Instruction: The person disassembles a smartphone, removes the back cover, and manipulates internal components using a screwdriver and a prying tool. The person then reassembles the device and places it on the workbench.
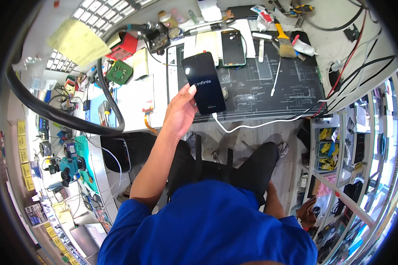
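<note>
Over the left part of the black mat (261, 99), the black phone (205, 90) is held face up in the left hand (180, 110), its left long side pinched, with the thumb laid over the screen. The screen is lit with a logo. The phone's long axis is tilted slightly, from the mat's far left toward its near edge. Only the left hand is near; the right hand is hidden beside the thigh, nearer the body than the mat, so its grip cannot be told. By 1 white cable (239, 128), the phone's near end is tethered; the slack is hung below the mat's near edge and led to its right corner. At the mat's far side, a 2nd phone (233, 48) and a yellow-handled brush (285, 46) are laid.
</note>
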The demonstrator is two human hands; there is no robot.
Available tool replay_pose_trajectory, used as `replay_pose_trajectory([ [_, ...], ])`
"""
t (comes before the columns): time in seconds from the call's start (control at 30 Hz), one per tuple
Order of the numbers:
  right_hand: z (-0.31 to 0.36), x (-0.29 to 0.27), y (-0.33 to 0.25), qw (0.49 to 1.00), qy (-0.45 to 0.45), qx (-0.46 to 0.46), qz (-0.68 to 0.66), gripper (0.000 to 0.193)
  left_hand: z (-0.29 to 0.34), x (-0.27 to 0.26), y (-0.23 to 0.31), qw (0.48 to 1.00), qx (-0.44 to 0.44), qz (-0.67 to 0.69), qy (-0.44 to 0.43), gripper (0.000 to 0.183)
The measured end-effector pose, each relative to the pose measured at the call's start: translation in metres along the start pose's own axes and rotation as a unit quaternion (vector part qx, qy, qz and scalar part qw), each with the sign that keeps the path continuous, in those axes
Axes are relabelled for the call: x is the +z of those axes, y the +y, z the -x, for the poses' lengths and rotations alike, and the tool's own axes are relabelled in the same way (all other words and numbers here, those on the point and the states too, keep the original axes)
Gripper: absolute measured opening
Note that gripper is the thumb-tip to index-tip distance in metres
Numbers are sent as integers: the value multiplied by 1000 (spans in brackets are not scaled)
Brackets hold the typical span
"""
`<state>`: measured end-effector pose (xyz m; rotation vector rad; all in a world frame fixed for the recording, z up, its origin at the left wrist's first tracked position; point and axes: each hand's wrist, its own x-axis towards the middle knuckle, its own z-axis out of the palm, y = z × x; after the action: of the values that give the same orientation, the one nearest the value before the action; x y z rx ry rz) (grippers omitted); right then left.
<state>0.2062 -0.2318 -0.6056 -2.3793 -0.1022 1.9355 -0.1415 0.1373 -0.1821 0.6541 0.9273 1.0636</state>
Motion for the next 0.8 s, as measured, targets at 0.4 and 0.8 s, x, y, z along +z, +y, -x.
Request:
replay_pose_trajectory([
  [0.4,46,-77,-52,961,116,-240,79,44,40,-52,-72,984,124,115,-48,34],
  [0.8,169,48,-165,746,92,-569,332,44,81,-55,-73,979,127,156,-35,42],
])
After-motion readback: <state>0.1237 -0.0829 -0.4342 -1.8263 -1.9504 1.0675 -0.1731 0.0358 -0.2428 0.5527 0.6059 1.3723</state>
